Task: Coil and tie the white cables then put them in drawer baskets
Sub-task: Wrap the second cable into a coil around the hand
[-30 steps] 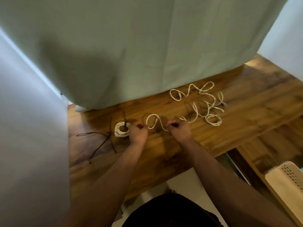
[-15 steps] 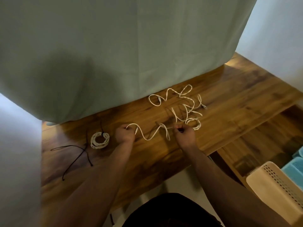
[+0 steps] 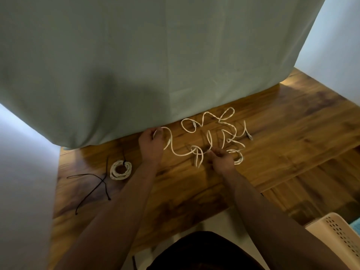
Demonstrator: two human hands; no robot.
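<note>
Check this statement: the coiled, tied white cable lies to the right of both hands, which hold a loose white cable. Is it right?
No. The head view shows the coiled cable lying to the left of the left hand and right hand, which hold the loose cable.

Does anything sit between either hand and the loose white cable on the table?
Nothing visible does. The left hand grips one stretch of the loose white braided cable and the right hand pinches it further along, over the brown wooden tabletop.

1 grey-green cloth (image 3: 136, 65) hangs behind the wooden table (image 3: 292, 133) (dark-grained)
</note>
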